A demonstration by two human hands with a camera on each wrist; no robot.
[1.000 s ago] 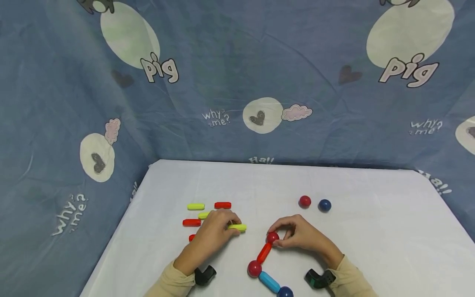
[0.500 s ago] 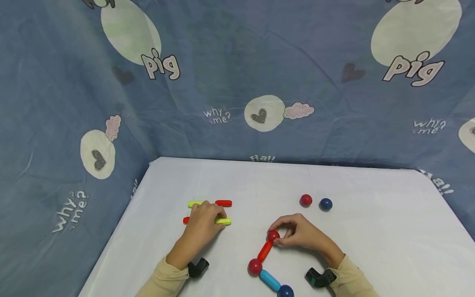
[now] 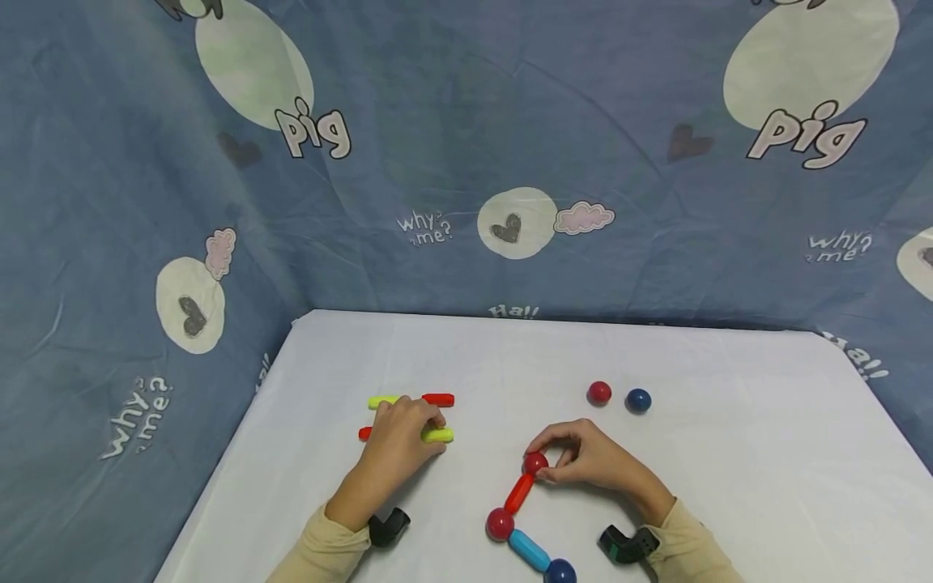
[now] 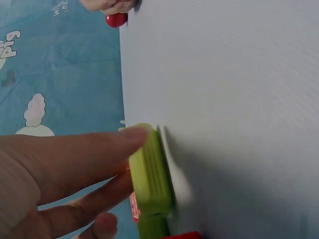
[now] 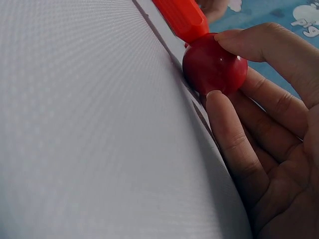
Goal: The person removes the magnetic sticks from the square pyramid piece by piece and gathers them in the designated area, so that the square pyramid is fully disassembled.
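Observation:
In the head view my left hand (image 3: 397, 441) pinches a yellow-green toy stick (image 3: 440, 436) between thumb and fingers. The left wrist view shows that ribbed stick (image 4: 150, 174) at the tabletop, with another green piece and something red beyond its lower end. My right hand (image 3: 594, 460) grips a red ball (image 3: 535, 464) by thumb and fingertips. That ball joins a red stick (image 3: 519, 494), which leads to a second red ball (image 3: 500, 525), a light blue stick (image 3: 529, 551) and a dark blue ball (image 3: 560, 572). The right wrist view shows the gripped ball against the red stick's end (image 5: 187, 20).
Behind my left hand lie a yellow-green stick (image 3: 381, 402) and a red stick (image 3: 439, 400); another red stick (image 3: 365, 434) is partly covered by the hand. A loose red ball (image 3: 599, 393) and a blue ball (image 3: 638, 402) sit beyond my right hand on the white table (image 3: 765, 445).
Over the last second my left hand has moved left and slightly away with the yellow-green stick, then stayed put. My right hand has kept its hold on the red ball.

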